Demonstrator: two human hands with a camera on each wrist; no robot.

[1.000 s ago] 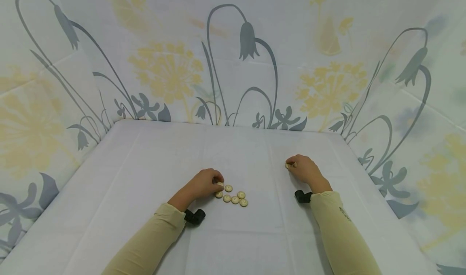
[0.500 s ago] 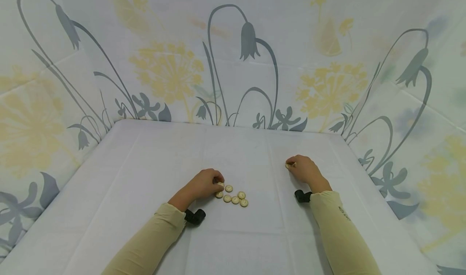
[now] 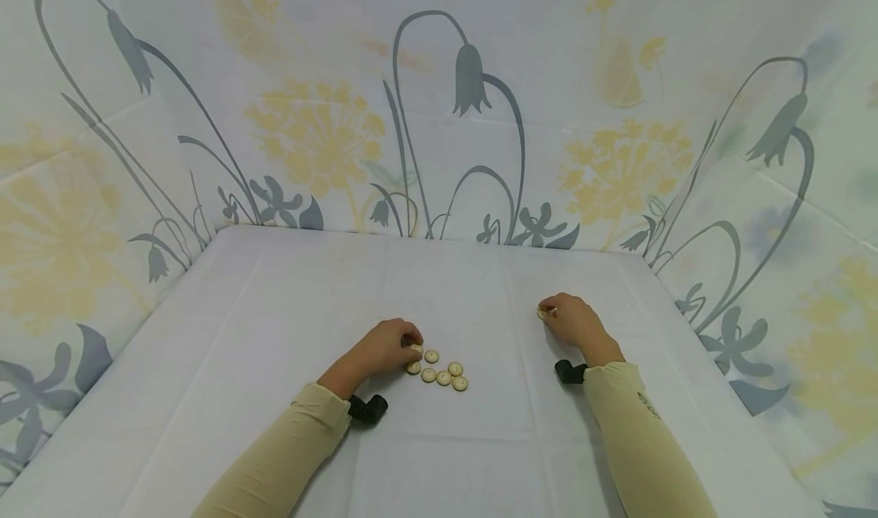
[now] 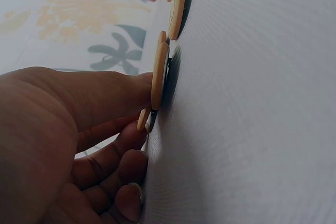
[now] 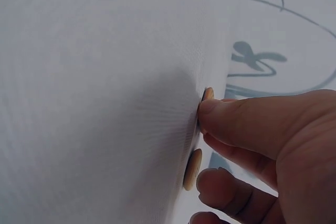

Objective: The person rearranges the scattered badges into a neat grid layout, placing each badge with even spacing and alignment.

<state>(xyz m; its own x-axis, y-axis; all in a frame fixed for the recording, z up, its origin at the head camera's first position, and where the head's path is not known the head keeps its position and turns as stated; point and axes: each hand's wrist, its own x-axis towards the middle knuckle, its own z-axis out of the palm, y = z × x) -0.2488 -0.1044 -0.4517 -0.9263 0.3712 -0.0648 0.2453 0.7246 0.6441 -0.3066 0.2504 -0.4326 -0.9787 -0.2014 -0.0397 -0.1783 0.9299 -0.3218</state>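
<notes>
In the left hand (image 3: 384,346), pinched one pale button (image 3: 416,347) between thumb and finger. Beside it, saw six more buttons (image 3: 444,378) on white cloth (image 3: 453,465). Farther right, pinched another button (image 5: 209,93) in the right hand (image 3: 575,320), just beside one more button (image 5: 192,169).

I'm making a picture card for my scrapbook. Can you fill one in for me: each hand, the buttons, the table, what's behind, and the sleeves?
Left hand: holds a pale round button
Right hand: holds another button; one more button is close by
Loose buttons: six seen on the table near the left hand
Table: covered in white
Backdrop: white with grey and yellow flowers
Sleeves: pale yellow-green
Wrists: each has a black device
</notes>
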